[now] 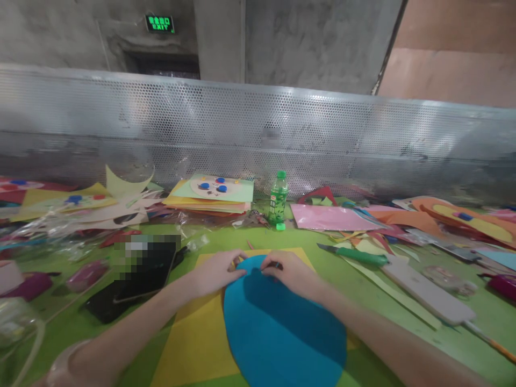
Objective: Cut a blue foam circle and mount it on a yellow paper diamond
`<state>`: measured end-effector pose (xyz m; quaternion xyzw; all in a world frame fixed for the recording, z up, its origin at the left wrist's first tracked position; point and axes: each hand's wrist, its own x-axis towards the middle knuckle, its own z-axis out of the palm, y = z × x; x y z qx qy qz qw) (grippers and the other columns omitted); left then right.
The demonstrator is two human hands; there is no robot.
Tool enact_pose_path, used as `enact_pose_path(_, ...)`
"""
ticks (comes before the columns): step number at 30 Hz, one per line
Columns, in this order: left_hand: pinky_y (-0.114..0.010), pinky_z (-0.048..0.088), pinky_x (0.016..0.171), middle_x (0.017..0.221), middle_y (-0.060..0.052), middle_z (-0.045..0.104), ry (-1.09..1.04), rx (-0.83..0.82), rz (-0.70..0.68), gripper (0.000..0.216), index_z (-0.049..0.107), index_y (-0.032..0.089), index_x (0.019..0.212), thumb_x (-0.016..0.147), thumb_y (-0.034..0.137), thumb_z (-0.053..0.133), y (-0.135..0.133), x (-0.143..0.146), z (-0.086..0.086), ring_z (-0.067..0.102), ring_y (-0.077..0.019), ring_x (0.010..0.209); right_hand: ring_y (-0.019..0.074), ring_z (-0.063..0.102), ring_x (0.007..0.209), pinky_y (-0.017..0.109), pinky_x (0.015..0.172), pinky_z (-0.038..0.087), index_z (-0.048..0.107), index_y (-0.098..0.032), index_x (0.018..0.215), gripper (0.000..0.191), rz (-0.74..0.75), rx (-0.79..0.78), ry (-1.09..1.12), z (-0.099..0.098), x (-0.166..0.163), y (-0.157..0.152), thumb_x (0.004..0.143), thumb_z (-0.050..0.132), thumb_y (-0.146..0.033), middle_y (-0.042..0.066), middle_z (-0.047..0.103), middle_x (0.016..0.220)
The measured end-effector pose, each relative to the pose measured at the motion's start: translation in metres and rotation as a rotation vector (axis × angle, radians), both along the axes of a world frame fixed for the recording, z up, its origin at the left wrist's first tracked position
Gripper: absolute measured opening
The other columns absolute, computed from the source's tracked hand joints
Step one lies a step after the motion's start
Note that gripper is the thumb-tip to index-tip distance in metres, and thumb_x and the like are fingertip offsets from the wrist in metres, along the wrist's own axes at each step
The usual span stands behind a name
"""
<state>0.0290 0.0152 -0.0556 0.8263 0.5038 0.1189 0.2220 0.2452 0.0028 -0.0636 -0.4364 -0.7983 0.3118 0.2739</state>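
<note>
A large blue paper oval point(278, 328) lies on a yellow sheet point(193, 338) on the green table. My left hand point(215, 271) rests on the oval's far left edge with its fingers curled down onto the paper. My right hand point(288, 271) sits at the oval's far right edge, fingers bent and pinched at the rim. The two hands almost meet at the top of the oval. Whether anything small is between the fingers is not visible.
A black phone point(133, 282) lies left of the sheet. A green bottle point(278, 199) stands behind. A green-handled knife point(355, 256) and a white ruler point(427, 290) lie to the right. Stacks of coloured paper point(213, 196) line the back, before a perforated metal wall point(258, 134).
</note>
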Motion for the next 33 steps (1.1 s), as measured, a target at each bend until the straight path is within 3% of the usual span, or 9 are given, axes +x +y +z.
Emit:
enact_pose_path(5, -0.035, 0.035, 0.088, 0.122, -0.008, 0.053, 0.050, 0.169, -0.115, 0.047, 0.049, 0.024, 0.121, 0.078, 0.044, 0.049, -0.001, 0.002, -0.007, 0.044, -0.0280, 0.111, 0.0161, 0.055, 0.081, 0.027, 0.074, 0.041, 0.063, -0.019, 0.080, 0.013, -0.013, 0.188, -0.086, -0.007, -0.009, 0.007, 0.082, 0.050, -0.019, 0.004, 0.061, 0.084)
enact_pose_path(9, -0.037, 0.033, 0.089, 0.115, -0.006, 0.058, 0.107, 0.220, -0.189, 0.034, 0.056, 0.024, 0.111, 0.081, 0.039, 0.047, -0.002, 0.005, -0.011, 0.045, -0.0274, 0.108, 0.0166, 0.053, 0.079, 0.028, 0.073, 0.041, 0.062, -0.019, 0.081, 0.014, -0.023, 0.277, -0.153, -0.018, -0.015, 0.015, 0.084, 0.049, -0.020, 0.004, 0.056, 0.083)
enact_pose_path(13, -0.039, 0.032, 0.089, 0.113, -0.006, 0.060, 0.110, 0.256, -0.148, 0.033, 0.059, 0.025, 0.108, 0.080, 0.040, 0.048, -0.003, 0.008, -0.010, 0.045, -0.0285, 0.108, 0.0156, 0.052, 0.077, 0.028, 0.071, 0.041, 0.062, -0.017, 0.081, 0.013, -0.016, 0.275, -0.141, -0.019, -0.016, 0.016, 0.084, 0.050, -0.022, 0.004, 0.055, 0.081)
enact_pose_path(16, -0.037, 0.033, 0.091, 0.114, -0.004, 0.060, 0.009, 0.213, -0.091, 0.037, 0.061, 0.025, 0.107, 0.082, 0.046, 0.045, -0.006, 0.011, -0.004, 0.046, -0.0268, 0.109, 0.0131, 0.051, 0.073, 0.025, 0.067, 0.040, 0.061, -0.018, 0.082, 0.014, -0.022, 0.255, -0.052, -0.016, -0.015, 0.013, 0.085, 0.051, -0.028, 0.002, 0.054, 0.080)
enact_pose_path(20, -0.029, 0.038, 0.087, 0.116, 0.000, 0.061, -0.167, 0.027, -0.083, 0.038, 0.061, 0.026, 0.108, 0.082, 0.048, 0.043, -0.009, 0.015, 0.010, 0.053, -0.0230, 0.103, 0.0115, 0.049, 0.066, 0.024, 0.060, 0.038, 0.059, -0.018, 0.080, 0.020, -0.049, 0.259, 0.019, -0.013, -0.014, 0.009, 0.085, 0.049, -0.036, 0.000, 0.052, 0.076)
enact_pose_path(24, -0.031, 0.039, 0.087, 0.120, -0.002, 0.059, -0.160, -0.040, -0.052, 0.041, 0.059, 0.025, 0.112, 0.082, 0.048, 0.043, -0.011, 0.016, 0.012, 0.054, -0.0242, 0.103, 0.0120, 0.052, 0.070, 0.024, 0.061, 0.040, 0.058, -0.019, 0.079, 0.019, -0.079, 0.274, 0.054, -0.011, -0.010, 0.009, 0.084, 0.050, -0.035, 0.001, 0.054, 0.079)
enact_pose_path(28, -0.039, 0.030, 0.099, 0.132, -0.008, 0.048, 0.004, 0.057, -0.080, 0.060, 0.049, 0.022, 0.125, 0.076, 0.057, 0.048, -0.015, 0.013, 0.004, 0.039, -0.0297, 0.121, 0.0134, 0.056, 0.076, 0.025, 0.069, 0.043, 0.060, -0.019, 0.083, 0.011, -0.139, 0.244, 0.024, -0.011, 0.003, 0.019, 0.082, 0.051, -0.027, 0.002, 0.061, 0.084)
enact_pose_path(33, -0.049, 0.018, 0.105, 0.147, -0.008, 0.022, 0.153, -0.011, -0.196, 0.075, 0.027, 0.024, 0.140, 0.078, 0.065, 0.037, -0.020, 0.007, 0.006, 0.018, -0.0336, 0.132, 0.0156, 0.059, 0.081, 0.028, 0.074, 0.045, 0.062, -0.017, 0.092, 0.018, -0.216, 0.208, 0.017, -0.007, 0.023, 0.035, 0.081, 0.048, -0.020, 0.005, 0.065, 0.089)
